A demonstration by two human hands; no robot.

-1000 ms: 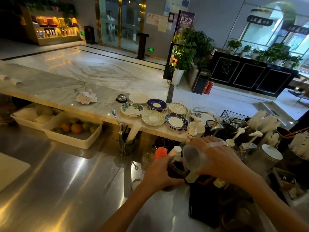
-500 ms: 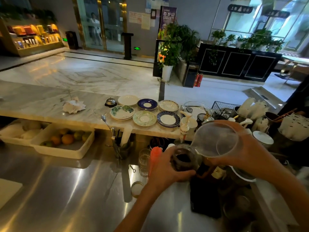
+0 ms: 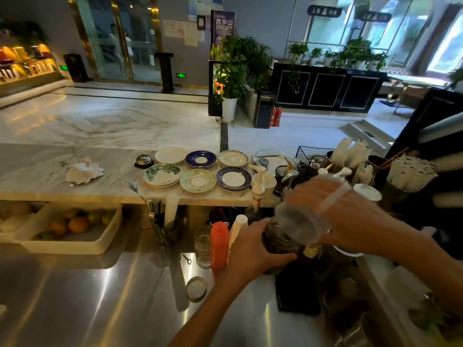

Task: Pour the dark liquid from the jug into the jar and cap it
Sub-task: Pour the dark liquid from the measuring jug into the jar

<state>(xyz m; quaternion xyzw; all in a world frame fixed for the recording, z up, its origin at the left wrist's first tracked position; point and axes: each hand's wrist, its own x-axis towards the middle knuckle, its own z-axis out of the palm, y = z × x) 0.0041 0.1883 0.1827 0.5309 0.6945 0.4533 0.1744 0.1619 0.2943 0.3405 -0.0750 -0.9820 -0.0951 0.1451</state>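
Observation:
A glass jar [image 3: 276, 237] with dark liquid in it stands at the middle right of the steel counter, and my left hand [image 3: 253, 249] wraps around its side. My right hand [image 3: 350, 216] grips a clear plastic jug [image 3: 298, 222] by its handle and holds it tipped steeply, spout down over the jar's mouth. The jug looks nearly drained and is motion-blurred. A round metal lid [image 3: 196, 288] lies flat on the counter to the left of my left forearm.
An orange squeeze bottle [image 3: 219, 242], a white bottle [image 3: 238, 227] and a drinking glass [image 3: 202, 242] stand just left of the jar. A black mat [image 3: 297, 291] lies under and behind it. Stacked saucers [image 3: 198, 180] sit on the marble ledge, a fruit tray [image 3: 72, 227] at left.
The jug has swung down from a raised, sideways tilt to a steep tip right over the jar's mouth. My left hand keeps its hold on the jar.

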